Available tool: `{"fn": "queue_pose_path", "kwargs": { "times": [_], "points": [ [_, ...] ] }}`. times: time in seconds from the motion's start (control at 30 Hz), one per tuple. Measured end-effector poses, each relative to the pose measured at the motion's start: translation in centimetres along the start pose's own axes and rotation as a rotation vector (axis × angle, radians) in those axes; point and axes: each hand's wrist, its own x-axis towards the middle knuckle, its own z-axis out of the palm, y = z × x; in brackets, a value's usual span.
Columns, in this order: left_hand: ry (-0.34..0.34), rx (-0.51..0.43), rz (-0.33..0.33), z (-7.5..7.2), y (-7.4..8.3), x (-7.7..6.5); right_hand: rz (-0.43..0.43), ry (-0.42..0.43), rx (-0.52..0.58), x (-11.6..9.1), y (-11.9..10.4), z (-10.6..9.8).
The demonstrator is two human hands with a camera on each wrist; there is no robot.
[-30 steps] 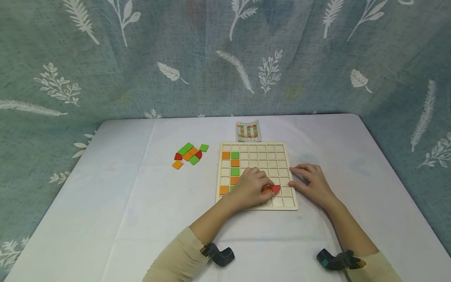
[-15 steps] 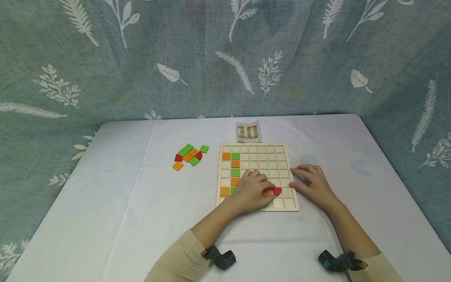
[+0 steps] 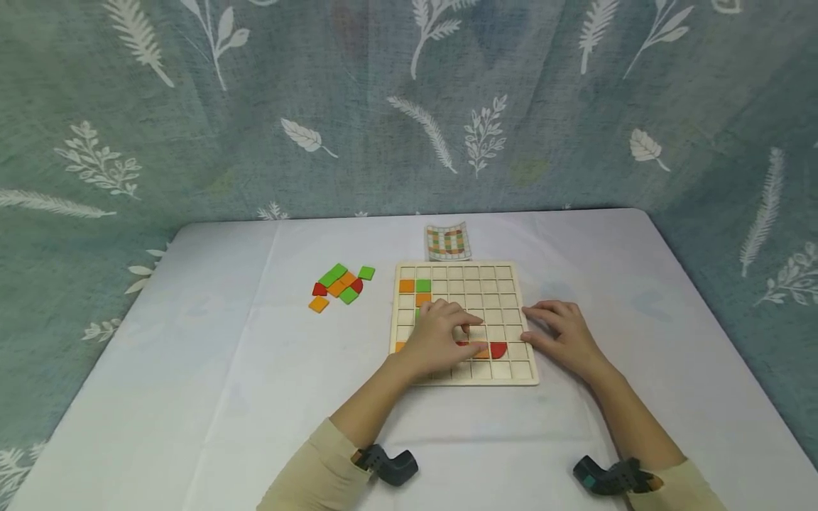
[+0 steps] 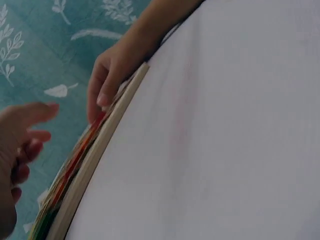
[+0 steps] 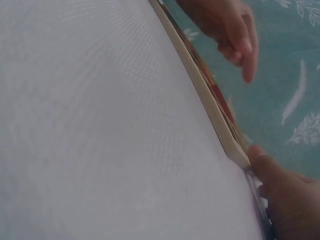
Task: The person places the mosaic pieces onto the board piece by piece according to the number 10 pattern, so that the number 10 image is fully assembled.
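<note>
- L hand (image 3: 441, 330): over the board, thumb & index well apart, other fingers loosely bent; nothing held. Whether the thumb tip touches a tile, can't tell.
- R hand (image 3: 562, 333): relaxed, thumb & index spread, tips resting against the board's R edge; no tile in it.
- Grid board (image 3: 473, 287): under L hand, just L of R fingertips, flat on the white cloth (image 3: 224, 369).
- Red rounded piece (image 3: 498, 350): in a cell just R of L thumb tip, btwn the two hands. Orange tile (image 3: 482, 355): right by L thumb, part hidden.
- Loose tiles (image 3: 336, 287): off the board, L of & farther out than L hand. Pattern card (image 3: 447, 242): beyond L hand, past board's far edge.
- Risks (my guess): L thumb or palm could nudge seated tiles out of line if hand drags low; R fingers pushing too hard could slide board on cloth; L hand & wrist cover some cells, so a mis-set tile there cd be missed.
- Direction: board approx square, no clear long axis; sides run across & away from the person. Red piece: no obvious long axis; curve seems to face R hand & near side, straight edges twd L thumb & far side.
</note>
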Motion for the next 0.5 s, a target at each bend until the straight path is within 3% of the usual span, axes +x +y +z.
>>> {"fn": "queue_pose_path", "kwargs": {
  "times": [0.23, 0.5],
  "points": [
    [0.046, -0.1, 0.016, -1.9, -2.3, -0.3, -0.002, 0.006, -0.01, -0.1, 0.4, 0.2],
    [0.097, -0.093, -0.033, -4.2, -4.8, -1.5, -0.009, 0.019, -0.006, -0.1, 0.2, 0.1]
  ]
}}
